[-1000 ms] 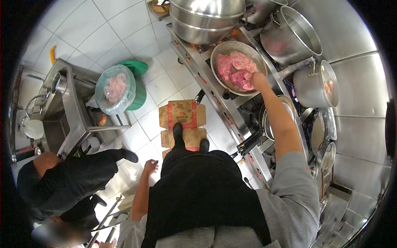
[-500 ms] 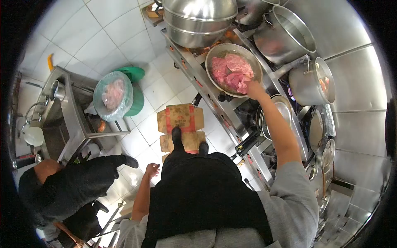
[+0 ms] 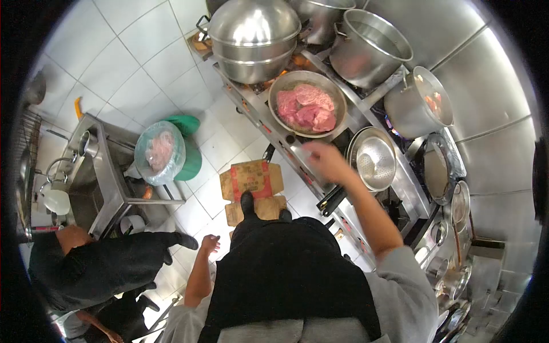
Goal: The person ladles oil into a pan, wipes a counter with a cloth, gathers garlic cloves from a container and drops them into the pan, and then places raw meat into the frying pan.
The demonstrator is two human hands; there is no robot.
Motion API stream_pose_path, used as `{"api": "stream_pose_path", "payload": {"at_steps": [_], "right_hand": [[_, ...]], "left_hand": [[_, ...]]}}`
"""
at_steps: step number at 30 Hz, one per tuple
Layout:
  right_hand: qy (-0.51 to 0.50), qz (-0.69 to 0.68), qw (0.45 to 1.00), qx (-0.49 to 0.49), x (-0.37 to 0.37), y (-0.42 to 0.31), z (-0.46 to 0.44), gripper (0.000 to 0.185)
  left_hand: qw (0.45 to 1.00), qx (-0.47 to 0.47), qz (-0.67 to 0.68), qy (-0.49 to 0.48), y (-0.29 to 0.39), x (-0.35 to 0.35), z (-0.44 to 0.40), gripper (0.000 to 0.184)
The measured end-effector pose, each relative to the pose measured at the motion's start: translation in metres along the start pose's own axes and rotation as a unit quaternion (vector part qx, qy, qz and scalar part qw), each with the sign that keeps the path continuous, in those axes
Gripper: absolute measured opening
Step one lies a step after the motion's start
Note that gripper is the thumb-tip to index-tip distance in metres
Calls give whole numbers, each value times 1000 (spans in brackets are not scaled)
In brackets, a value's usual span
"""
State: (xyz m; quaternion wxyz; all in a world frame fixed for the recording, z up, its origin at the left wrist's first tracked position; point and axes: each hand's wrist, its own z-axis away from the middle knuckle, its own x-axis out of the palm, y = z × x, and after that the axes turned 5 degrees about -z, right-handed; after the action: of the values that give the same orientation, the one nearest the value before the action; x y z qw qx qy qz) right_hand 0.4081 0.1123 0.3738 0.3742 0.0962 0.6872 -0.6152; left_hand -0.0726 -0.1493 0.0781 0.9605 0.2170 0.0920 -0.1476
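Observation:
Slices of raw red meat (image 3: 309, 107) lie in a wide metal pan (image 3: 274, 117) on the stove. My right hand (image 3: 323, 160) is in front of that pan, over the stove's front edge and apart from the meat. Motion blurs its fingers, so their pose is unclear, and nothing shows in it. To its right sits a perforated steel strainer (image 3: 374, 163) on the stacked pans, with black handles (image 3: 333, 200) below my wrist. My left hand (image 3: 210, 244) hangs low at my side, its fingers loosely bent and apart, with nothing in it.
A large domed steamer (image 3: 251, 51) and tall pots (image 3: 366, 51) crowd the stove's back. Flattened cardboard (image 3: 251, 178) lies by my feet. A lined green bin (image 3: 186, 163) stands near the steel sink (image 3: 86, 183). Another person (image 3: 97, 263) is at the lower left.
My right hand has pulled away from the meat in the pan, back towards me. The meat stays in the pan. The view has shifted slightly; my left hand still hangs at my side.

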Motion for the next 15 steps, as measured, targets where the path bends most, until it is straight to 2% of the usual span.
{"api": "stream_pose_path", "payload": {"at_steps": [1, 3, 4, 5, 7, 8, 11, 13, 15], "right_hand": [[-66, -59, 996, -5, 9, -7, 26, 33], [-117, -139, 982, -49, 27, -33, 70, 33], [-111, -153, 980, -61, 45, -31, 86, 33], [-151, -200, 968, -19, 47, -46, 98, 33], [-180, -207, 962, 5, 68, -34, 118, 32], [-183, -195, 963, -17, 74, -30, 126, 31], [-194, -154, 967, -58, 81, -26, 143, 30], [-211, -118, 969, -45, 78, -30, 155, 31], [-213, -66, 974, -36, 86, -17, 164, 33]], "left_hand": [[1000, 9, -14, -7, 1, 7, -2, 27], [999, 24, -42, -19, -1, 24, -7, 26], [996, 66, -44, -34, -8, 33, -17, 27], [992, 109, -45, -50, -15, 42, -28, 28], [992, 97, -82, -15, 18, 66, 5, 27], [973, 185, -135, -26, 15, 70, 0, 27], [896, 272, -347, 45, 25, 84, 4, 29], [885, 308, -346, 50, 7, 80, -6, 27], [932, 237, -272, 8, 8, 78, 13, 28]]}}
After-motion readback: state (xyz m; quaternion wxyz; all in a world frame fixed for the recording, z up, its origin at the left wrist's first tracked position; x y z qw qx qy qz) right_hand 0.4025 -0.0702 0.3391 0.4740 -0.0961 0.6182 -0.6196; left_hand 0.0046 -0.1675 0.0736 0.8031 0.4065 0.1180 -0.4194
